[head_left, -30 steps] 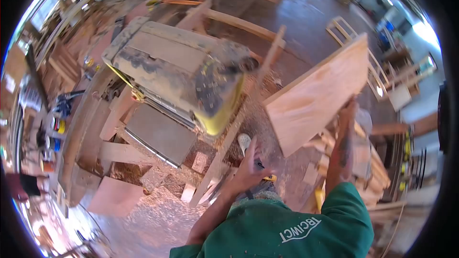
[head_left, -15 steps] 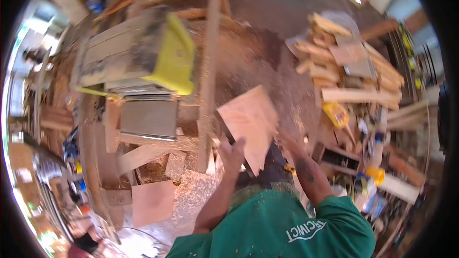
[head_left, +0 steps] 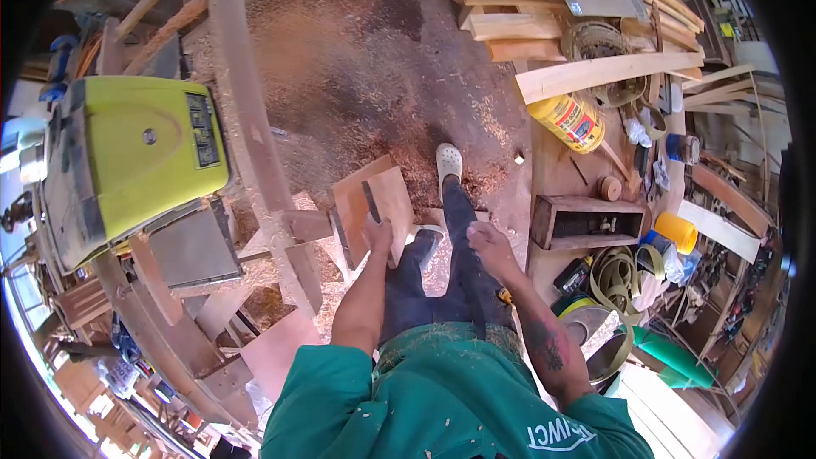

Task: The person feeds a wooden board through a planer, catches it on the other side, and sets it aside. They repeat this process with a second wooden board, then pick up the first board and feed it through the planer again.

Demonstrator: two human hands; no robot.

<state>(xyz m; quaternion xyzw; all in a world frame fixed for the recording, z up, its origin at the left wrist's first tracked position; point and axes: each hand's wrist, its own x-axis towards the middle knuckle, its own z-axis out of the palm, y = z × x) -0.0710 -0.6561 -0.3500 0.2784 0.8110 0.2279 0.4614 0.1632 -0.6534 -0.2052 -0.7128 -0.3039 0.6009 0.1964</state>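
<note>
So the person in the green shirt has a small flat wooden board (head_left: 367,202) down at about knee height, just in front of their legs and over the sawdust-covered floor (head_left: 357,76). The left hand (head_left: 378,236) is clamped around its lower edge, with the panel standing more or less upright above the fingers. The right hand (head_left: 486,240) hangs apart from it, loosely curled, and I honestly can't tell if anything small is tucked in there. The board looks thin, stiff and light (plywood or a planed offcut, my guess), so one hand should manage it fine. Raw edges and dust could make it splintery and a bit slick though, so I'd pinch it along an edge near the middle, not by a corner. There's a dark streak on its face right above the thumb; can't make out what it is. The big yellow-green planer (head_left: 136,161) sits off to the left, and a yellow bottle (head_left: 571,121) lies on the cluttered counter (head_left: 557,178) to the right.
</note>
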